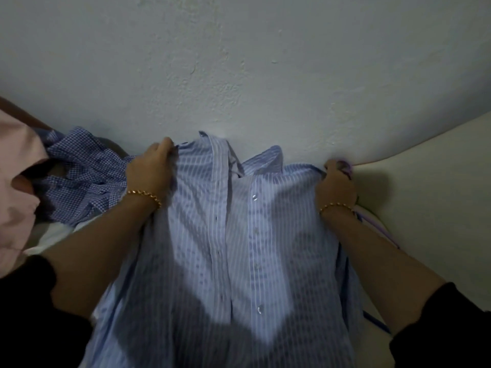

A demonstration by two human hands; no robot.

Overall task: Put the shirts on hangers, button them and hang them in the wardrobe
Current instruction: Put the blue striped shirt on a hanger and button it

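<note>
A light blue striped shirt (231, 251) lies spread front-up on the bed, collar toward the wall, its front placket partly open near the top. My left hand (151, 166) grips the shirt's left shoulder. At the shirt's right shoulder my right hand (336, 184) holds fabric together with something purple, seemingly the end of a purple hanger (345, 167). Thin purple and blue hanger bars (377, 229) show beside my right forearm. Most of the hanger is hidden under the shirt.
A blue checked shirt (85, 176) lies crumpled at the left beside a pink garment (16, 187). The pale wall (239, 62) rises right behind the collar. White bedding (430, 187) extends to the right.
</note>
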